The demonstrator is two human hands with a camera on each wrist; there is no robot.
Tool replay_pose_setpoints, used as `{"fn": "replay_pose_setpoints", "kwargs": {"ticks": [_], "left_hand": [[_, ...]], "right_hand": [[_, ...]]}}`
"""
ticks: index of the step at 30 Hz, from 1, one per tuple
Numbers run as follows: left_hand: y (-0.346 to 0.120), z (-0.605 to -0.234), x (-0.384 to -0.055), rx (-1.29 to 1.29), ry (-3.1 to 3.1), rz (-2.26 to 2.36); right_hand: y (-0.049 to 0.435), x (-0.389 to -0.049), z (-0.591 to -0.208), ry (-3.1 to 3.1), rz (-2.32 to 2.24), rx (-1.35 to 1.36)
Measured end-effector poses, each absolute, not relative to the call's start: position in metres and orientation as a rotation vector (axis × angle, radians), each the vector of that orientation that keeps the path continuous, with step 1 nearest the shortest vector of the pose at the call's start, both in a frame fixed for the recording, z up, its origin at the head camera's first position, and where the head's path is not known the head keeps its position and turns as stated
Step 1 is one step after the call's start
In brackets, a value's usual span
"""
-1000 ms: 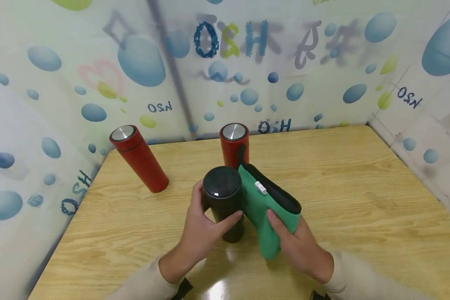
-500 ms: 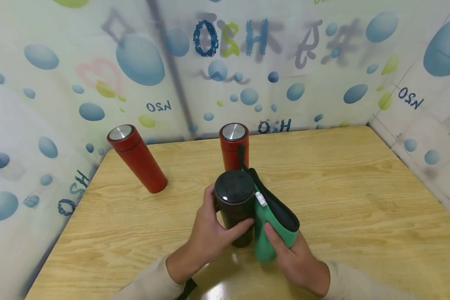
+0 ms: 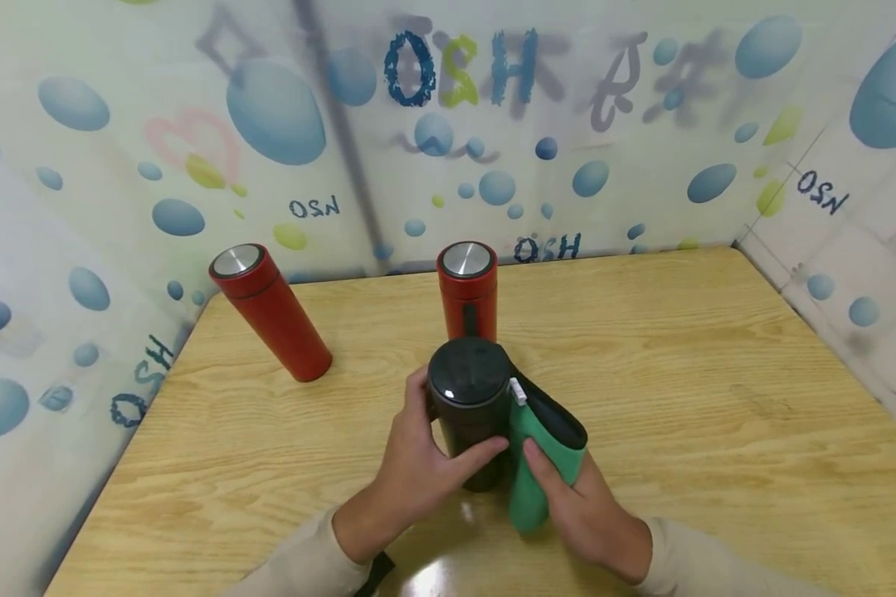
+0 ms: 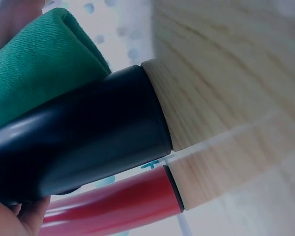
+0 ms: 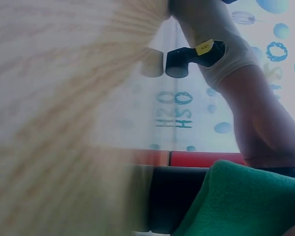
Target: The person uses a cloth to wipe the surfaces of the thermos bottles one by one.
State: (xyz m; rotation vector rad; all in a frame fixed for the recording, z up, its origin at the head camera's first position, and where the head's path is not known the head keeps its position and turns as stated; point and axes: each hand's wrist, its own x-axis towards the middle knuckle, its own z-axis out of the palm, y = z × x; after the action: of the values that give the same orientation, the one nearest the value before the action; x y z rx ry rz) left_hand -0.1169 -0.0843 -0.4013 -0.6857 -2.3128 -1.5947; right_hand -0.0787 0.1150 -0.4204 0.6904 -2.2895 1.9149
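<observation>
A black thermos bottle [image 3: 457,429] stands upright on the wooden table, directly in front of me. My left hand [image 3: 418,477] grips it from the left, thumb across its near side. On its right, my right hand [image 3: 590,518] holds a green terry cloth [image 3: 526,496] with a black edge and a small white tag. The cloth lies against the bottle's side. In the left wrist view the thermos bottle [image 4: 88,132] has its base on the table, and the cloth [image 4: 44,64] overlaps its upper part. The right hand's fingers behind the cloth are hidden.
One red thermos bottle [image 3: 455,311] with a silver lid stands just behind the black one, partly covered by it. Another red thermos bottle [image 3: 272,319] stands farther left. Patterned walls [image 3: 627,199] border the wooden table [image 3: 717,373] at the back and sides.
The left hand and the black thermos bottle have shifted right, then held still. The green cloth has slid slightly down and left, and more of it now sits behind the bottle.
</observation>
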Motion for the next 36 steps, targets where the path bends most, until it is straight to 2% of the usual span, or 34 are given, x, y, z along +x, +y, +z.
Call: {"fn": "replay_pose_setpoints", "kwargs": {"ticks": [11,36], "left_hand": [[-0.088,-0.4012,-0.1176,-0.691,-2.316,-1.64],[-0.0884,-0.3994,-0.1181,-0.705,-2.349,-1.679]], "right_hand": [[0.1149,-0.0753,-0.4173,-2.213,1.881,0.734],[0.1181,-0.0779,-0.4221,-2.307,2.048,0.625]]}}
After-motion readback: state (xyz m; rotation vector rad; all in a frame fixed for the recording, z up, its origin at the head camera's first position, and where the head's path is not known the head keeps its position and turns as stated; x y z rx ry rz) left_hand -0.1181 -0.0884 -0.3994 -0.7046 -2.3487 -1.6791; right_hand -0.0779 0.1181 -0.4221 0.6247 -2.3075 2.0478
